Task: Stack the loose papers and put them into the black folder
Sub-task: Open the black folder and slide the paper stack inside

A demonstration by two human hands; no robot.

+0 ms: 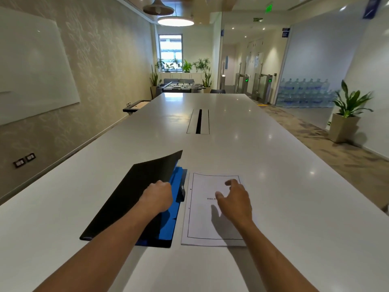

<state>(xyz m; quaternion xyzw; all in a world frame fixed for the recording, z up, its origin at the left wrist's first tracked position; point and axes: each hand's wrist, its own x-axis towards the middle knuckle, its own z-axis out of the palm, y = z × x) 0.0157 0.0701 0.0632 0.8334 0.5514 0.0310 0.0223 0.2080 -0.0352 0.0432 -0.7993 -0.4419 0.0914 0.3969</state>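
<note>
The left hand is pinching the black folder cover and lifting it, while the right hand is hovering with loose open fingers over the papers lying just beside it, which look thin, light and bendy, so grabbing an edge seems best.

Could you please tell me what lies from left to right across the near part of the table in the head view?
Black folder cover → left hand → blue inner sheet → white printed paper stack → right hand.
</note>
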